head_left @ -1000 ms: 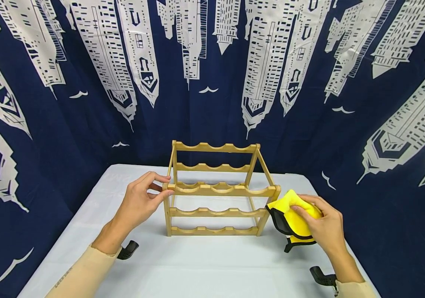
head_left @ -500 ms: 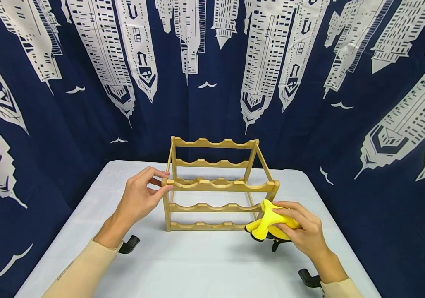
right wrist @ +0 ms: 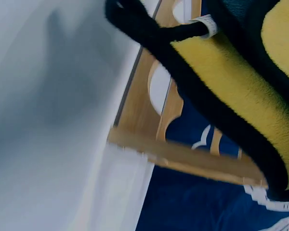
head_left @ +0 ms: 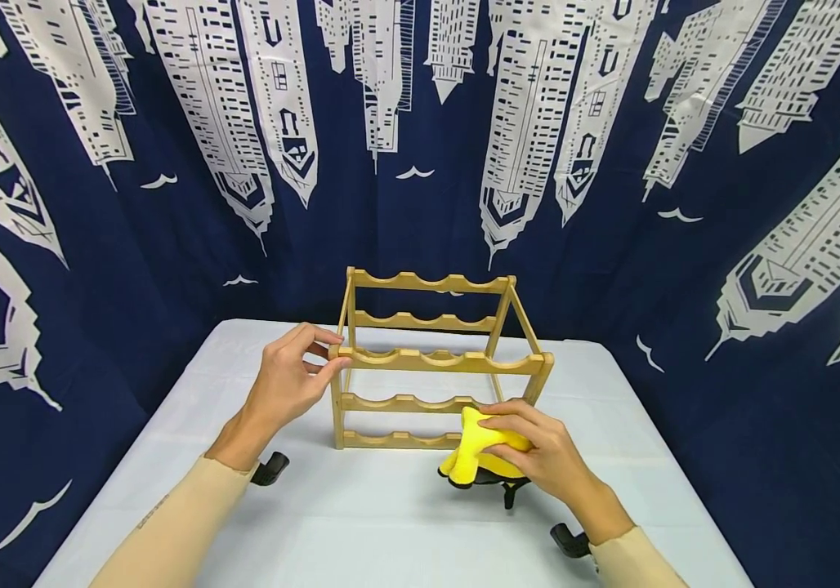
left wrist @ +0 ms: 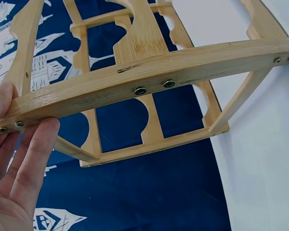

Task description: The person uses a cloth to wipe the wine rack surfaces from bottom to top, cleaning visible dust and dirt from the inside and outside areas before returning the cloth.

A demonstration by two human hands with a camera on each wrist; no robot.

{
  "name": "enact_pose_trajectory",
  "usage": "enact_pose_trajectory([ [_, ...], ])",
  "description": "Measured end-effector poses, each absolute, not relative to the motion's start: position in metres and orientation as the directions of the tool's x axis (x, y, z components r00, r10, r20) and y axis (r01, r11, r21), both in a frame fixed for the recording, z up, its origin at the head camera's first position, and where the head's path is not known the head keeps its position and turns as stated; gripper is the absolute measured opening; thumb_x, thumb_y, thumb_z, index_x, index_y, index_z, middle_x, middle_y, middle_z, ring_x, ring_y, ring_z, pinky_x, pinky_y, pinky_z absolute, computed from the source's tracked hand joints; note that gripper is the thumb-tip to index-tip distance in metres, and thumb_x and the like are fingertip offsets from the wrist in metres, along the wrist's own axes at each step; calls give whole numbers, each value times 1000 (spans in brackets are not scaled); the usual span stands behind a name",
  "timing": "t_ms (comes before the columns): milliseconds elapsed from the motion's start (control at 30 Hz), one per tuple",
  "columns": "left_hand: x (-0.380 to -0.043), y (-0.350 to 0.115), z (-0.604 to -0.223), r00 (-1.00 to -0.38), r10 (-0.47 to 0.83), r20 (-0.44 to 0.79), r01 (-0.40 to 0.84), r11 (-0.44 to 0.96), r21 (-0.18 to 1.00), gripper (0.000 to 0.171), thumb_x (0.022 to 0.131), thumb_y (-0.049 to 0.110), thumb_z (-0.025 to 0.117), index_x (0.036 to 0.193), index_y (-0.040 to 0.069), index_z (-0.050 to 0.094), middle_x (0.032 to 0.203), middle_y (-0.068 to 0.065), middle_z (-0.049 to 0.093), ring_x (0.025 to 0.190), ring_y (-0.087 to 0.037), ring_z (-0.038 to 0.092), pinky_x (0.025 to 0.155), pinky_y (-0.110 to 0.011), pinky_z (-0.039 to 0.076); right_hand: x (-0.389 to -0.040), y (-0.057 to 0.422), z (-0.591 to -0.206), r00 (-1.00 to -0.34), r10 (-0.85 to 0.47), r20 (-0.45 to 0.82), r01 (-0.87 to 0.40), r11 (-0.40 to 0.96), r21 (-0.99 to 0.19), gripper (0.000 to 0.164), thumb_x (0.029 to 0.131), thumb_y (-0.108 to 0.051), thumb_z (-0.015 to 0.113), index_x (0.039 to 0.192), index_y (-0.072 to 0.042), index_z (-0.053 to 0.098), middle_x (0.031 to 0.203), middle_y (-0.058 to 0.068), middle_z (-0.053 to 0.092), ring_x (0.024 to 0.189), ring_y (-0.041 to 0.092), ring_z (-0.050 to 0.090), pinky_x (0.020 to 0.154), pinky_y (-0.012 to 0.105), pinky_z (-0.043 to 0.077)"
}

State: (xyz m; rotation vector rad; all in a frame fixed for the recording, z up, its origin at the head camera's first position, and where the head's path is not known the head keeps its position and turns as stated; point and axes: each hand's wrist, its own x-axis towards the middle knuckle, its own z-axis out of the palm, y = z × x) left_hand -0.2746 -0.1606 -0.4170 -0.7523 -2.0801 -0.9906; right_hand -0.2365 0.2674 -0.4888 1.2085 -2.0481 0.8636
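A light wooden wine rack (head_left: 438, 361) with scalloped rails stands upright on the table. My left hand (head_left: 289, 380) pinches its upper front left corner; in the left wrist view the thumb and fingers of that hand (left wrist: 26, 178) lie on either side of the screwed side post (left wrist: 202, 65). Bunched in my right hand (head_left: 548, 457) is a yellow cleaning cloth (head_left: 473, 449) with black edging, in front of the rack's lower right part. The right wrist view shows the cloth (right wrist: 231, 79) hanging with its black loop and white tag; whether it touches the rails cannot be told.
A white-covered table (head_left: 361, 523) lies under the rack. Behind hangs a navy curtain (head_left: 361, 237) with white building prints. Black wrist devices (head_left: 270, 469) sit at both sleeves, close above the tabletop.
My right hand has moved left with the cloth, from beside the rack's right end to in front of its lower rails. The left hand keeps its hold on the corner.
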Motion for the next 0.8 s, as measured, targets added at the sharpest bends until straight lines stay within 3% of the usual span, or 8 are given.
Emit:
enact_pose_trajectory([
  [100,-280,-159,-417,-575,194,795,740,537,404,34,89,2,101,113,2,77,109,-13,81,85,-27,85,70,-16,68,-244,256,-492,-450,-541,710,-877,418,-237,40,93,-16,99,131,-17,85,132,11,84,116,32,85,108,16,64],
  [200,-284,-158,-417,-573,188,798,741,534,406,34,90,2,101,114,1,77,110,-14,80,85,-27,85,71,-12,66,-251,241,-497,-505,-565,653,-841,491,-225,46,87,-14,103,130,-19,86,132,5,85,119,29,85,106,21,67],
  [333,-286,-157,-415,-589,180,788,729,538,422,34,90,2,101,115,2,77,114,-14,81,87,-28,86,72,-13,66,-263,216,-503,-544,-599,588,-812,553,-189,39,92,-24,101,128,-19,87,130,1,86,112,22,87,92,28,73],
  [500,-286,-154,-417,-614,169,771,707,552,443,35,90,2,101,116,2,77,114,-13,81,89,-29,87,71,-25,72,-275,190,-511,-581,-648,493,-780,617,-108,37,101,-36,93,136,-23,87,131,-4,88,109,18,88,77,27,71],
  [633,-288,-152,-418,-628,167,760,697,554,454,35,91,4,100,117,2,77,116,-13,81,90,-30,87,71,-33,74,-279,178,-515,-624,-653,429,-759,637,-133,36,105,-38,89,139,-24,86,133,-3,88,114,20,88,82,33,73],
  [800,-290,-150,-417,-645,158,747,679,568,466,34,93,5,100,118,2,78,117,-13,81,91,-29,86,72,-34,74,-283,172,-510,-687,-624,371,-726,593,-348,32,106,-36,88,135,-23,87,132,-4,89,122,20,86,102,42,73],
])
